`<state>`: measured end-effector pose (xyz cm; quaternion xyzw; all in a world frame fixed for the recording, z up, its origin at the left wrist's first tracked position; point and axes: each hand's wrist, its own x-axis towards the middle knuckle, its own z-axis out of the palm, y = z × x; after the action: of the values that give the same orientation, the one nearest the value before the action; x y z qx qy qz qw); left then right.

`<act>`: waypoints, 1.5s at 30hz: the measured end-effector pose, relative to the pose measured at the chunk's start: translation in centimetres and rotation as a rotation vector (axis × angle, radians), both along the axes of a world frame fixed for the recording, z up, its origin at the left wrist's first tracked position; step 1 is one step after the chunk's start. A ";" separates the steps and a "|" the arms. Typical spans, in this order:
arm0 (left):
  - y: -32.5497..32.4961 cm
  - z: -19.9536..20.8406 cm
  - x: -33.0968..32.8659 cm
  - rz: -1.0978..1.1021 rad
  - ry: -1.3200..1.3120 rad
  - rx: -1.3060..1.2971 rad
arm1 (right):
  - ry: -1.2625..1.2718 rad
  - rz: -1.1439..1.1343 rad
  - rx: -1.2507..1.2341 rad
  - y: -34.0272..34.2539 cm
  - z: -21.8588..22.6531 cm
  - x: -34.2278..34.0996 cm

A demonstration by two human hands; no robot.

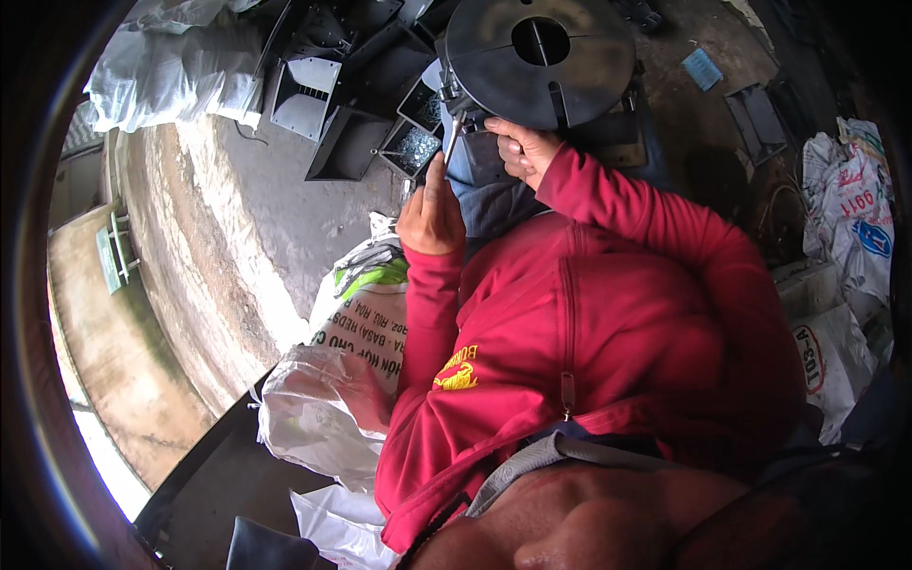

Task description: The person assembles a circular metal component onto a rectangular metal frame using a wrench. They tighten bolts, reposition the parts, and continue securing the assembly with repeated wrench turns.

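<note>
A round black disc (494, 85) with a hole in its middle and a slot in its near edge lies at the top centre, over my lap. My left hand (432, 220) is closed on a slim metal tool (455, 138), whose far end reaches small metal parts at the disc's left edge. Its exact kind is too small to make out. My right hand (524, 152) is curled beneath the disc's near edge, thumb toward the tool's tip. What its fingers hold, if anything, is hidden.
Left of the disc stand an open bin (416, 147) of small shiny hardware and a dark empty bin (350, 142). Black metal parts (306, 95) lie beyond. A printed sack (356, 323) sits by my left arm, more sacks (848, 209) at the far right. A blue piece (702, 68) lies on the floor.
</note>
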<state>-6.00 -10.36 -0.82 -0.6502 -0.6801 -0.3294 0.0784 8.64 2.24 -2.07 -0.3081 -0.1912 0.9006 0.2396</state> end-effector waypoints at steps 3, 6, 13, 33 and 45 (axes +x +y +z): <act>0.4 -0.2 0.0 -0.001 -0.047 0.117 | 0.003 0.000 0.005 0.4 -0.1 -0.1; -0.1 -0.1 0.1 0.015 -0.030 0.124 | 0.007 -0.011 0.005 0.2 -0.5 -0.1; 0.3 0.1 -0.3 -0.034 -0.044 0.179 | 0.020 -0.009 0.016 0.4 -0.3 -0.1; 0.1 0.4 0.5 -0.013 -0.077 0.124 | -0.042 -0.035 0.063 -0.2 0.0 0.2; 0.2 0.0 0.5 -0.032 -0.072 0.109 | -0.014 -0.032 0.047 -0.2 0.0 0.3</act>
<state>-5.47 -10.15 -0.86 -0.6435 -0.6532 -0.3901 0.0838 8.90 2.06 -2.11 -0.3117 -0.2091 0.8897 0.2600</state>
